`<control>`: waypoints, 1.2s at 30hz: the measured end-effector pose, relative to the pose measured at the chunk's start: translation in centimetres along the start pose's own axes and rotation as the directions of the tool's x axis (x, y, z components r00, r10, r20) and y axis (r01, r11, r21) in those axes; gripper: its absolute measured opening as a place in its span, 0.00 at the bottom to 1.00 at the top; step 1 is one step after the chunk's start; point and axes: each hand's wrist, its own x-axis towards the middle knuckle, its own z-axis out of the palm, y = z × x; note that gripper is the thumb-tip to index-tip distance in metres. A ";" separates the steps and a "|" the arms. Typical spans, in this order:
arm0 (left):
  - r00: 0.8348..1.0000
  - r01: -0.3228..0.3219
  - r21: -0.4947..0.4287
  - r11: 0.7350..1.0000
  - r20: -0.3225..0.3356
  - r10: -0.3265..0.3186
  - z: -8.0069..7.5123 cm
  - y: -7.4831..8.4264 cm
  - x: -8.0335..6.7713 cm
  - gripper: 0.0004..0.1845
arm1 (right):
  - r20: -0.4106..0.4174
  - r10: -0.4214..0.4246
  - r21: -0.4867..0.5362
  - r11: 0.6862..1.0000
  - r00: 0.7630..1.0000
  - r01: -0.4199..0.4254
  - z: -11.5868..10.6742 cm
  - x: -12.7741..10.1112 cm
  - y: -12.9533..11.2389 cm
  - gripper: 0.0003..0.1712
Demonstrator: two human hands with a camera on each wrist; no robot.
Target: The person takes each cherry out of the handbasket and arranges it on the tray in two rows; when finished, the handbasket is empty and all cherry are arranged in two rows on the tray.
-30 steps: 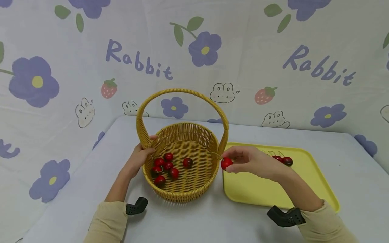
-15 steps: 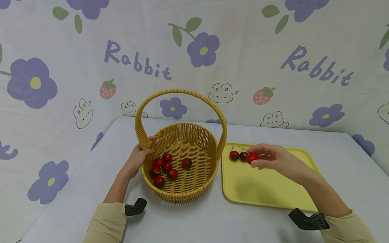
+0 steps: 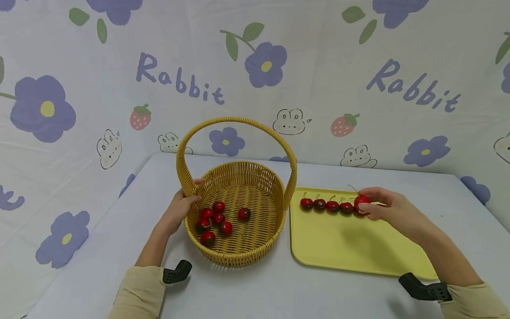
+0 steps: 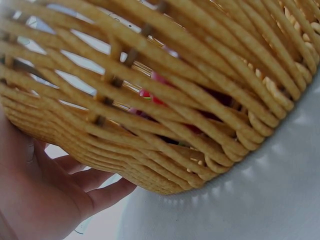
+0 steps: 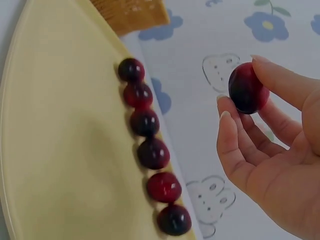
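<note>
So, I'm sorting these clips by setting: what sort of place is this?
Probably a staged indoor tabletop set, not a real kitchen: a printed "Rabbit" cloth backdrop hangs behind a covered table bearing only a wicker basket and a yellow tray of cherries.

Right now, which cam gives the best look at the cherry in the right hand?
Right wrist view: the dark red round cherry sits unobstructed, pinched between the right hand's fingertips, above the row on the yellow plastic tray. Head view shows it small, partly hidden by fingers. Left wrist view shows only the woven basket.
</note>
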 end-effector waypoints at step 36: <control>1.000 -0.005 -0.004 1.000 0.009 0.005 0.0 0.0 0.0 0.26 | -0.229 0.315 -0.027 0.944 0.921 -0.329 -3.3 1.2 7.4 0.41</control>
